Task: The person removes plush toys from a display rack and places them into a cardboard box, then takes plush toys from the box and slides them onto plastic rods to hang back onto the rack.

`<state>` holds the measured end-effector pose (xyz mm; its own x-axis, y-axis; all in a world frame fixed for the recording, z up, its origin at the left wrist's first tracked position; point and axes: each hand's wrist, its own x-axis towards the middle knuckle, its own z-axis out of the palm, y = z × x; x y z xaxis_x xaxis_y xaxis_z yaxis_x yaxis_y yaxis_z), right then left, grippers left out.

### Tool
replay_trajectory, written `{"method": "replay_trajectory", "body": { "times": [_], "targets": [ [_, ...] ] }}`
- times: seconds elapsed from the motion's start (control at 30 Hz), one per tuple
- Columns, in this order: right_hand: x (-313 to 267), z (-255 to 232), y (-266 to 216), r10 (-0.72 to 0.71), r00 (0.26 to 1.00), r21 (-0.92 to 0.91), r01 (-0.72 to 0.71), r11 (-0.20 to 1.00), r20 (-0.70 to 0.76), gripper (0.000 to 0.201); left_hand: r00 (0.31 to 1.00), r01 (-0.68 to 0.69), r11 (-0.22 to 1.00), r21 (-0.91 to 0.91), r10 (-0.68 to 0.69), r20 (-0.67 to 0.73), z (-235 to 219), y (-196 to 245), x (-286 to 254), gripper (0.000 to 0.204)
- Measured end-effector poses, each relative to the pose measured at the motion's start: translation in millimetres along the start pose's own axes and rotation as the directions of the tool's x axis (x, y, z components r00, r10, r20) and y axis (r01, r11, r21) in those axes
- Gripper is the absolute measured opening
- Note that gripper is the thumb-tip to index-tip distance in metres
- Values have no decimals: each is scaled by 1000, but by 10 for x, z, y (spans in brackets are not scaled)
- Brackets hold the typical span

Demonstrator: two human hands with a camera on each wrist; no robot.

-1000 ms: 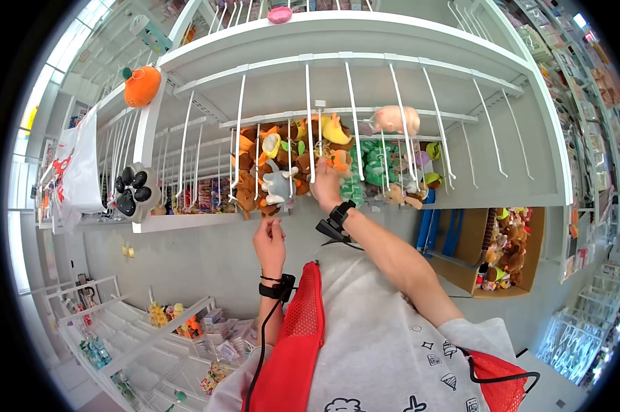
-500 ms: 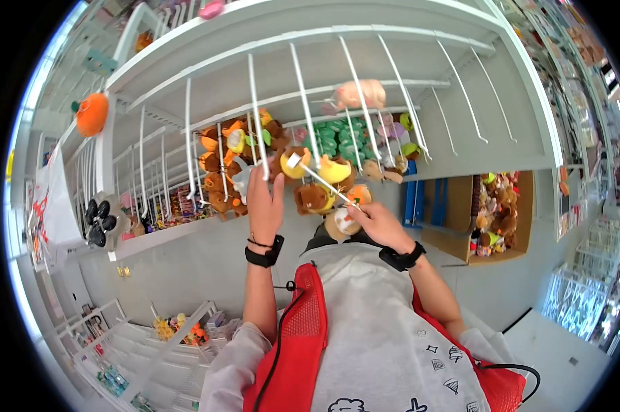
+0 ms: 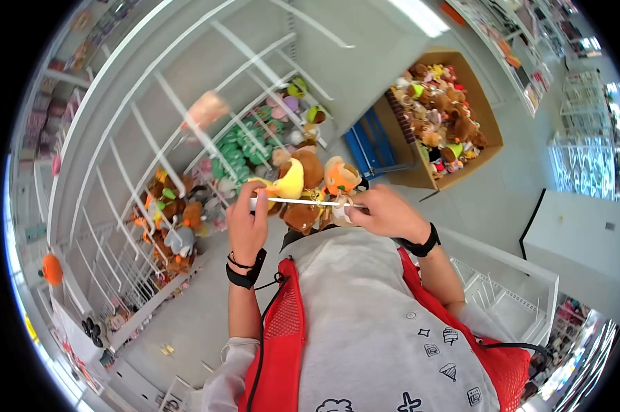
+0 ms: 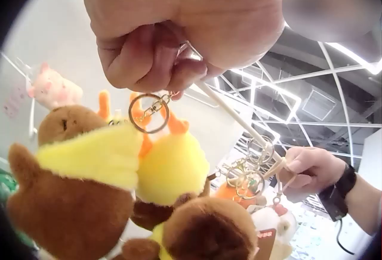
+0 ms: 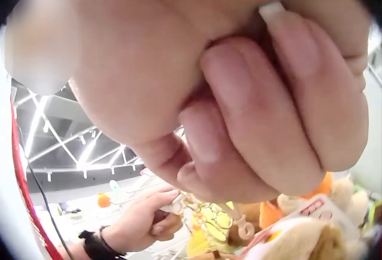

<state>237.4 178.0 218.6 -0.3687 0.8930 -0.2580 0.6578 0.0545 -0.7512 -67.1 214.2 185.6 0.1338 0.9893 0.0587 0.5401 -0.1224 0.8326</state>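
Both hands hold a white hook rod (image 3: 301,201) level before the body in the head view. Curled fingers of the left hand (image 3: 247,223) grip its left end; the right hand (image 3: 389,214) pinches its right end. Key rings (image 4: 246,179) hang along the rod, carrying several plush toys: a brown one with yellow (image 4: 74,188), a yellow one with orange parts (image 4: 173,167), and an orange one (image 3: 341,176). In the left wrist view a key ring (image 4: 149,114) hangs just under the left fingers. The right wrist view shows the right hand (image 5: 239,87) with its fingers curled.
On the left a white rack (image 3: 128,103) with long hooks holds brown and green plush toys (image 3: 244,145) and a pink pig toy (image 3: 207,110). A cardboard box (image 3: 485,110) of plush toys stands at upper right, beside a blue folded frame (image 3: 371,145).
The rod with its toys came away from the rack and turned level. The left hand moved from beside the rack to the rod's other end. The view swung toward the cardboard box.
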Motion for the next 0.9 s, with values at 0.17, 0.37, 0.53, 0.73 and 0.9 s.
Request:
{"method": "replay_trajectory", "body": {
  "times": [0.17, 0.37, 0.53, 0.73, 0.9],
  "targets": [
    [-458, -866, 556, 14, 950, -375, -137, 917, -313, 21, 998, 56, 996, 67, -58, 24, 1014, 587, 226, 17],
    [-977, -1814, 1624, -246, 869, -442, 35, 896, -430, 36, 1000, -19, 995, 98, 19, -2, 2271, 1340, 656, 27],
    [-1342, -2740, 2979, -176, 792, -477, -160, 864, -585, 22, 1000, -26, 991, 133, 28, -11, 3030, 1721, 1083, 30],
    [-1550, -3077, 3919, -80, 591, -450, -511, 733, -802, 45, 983, -135, 941, 309, 167, -80, 3713, 1542, 1410, 30],
    [-1037, -2750, 3500, -166, 774, -388, -110, 915, -611, 52, 997, -53, 946, 319, 70, -40, 3992, 1675, 1472, 30]
  ]
}}
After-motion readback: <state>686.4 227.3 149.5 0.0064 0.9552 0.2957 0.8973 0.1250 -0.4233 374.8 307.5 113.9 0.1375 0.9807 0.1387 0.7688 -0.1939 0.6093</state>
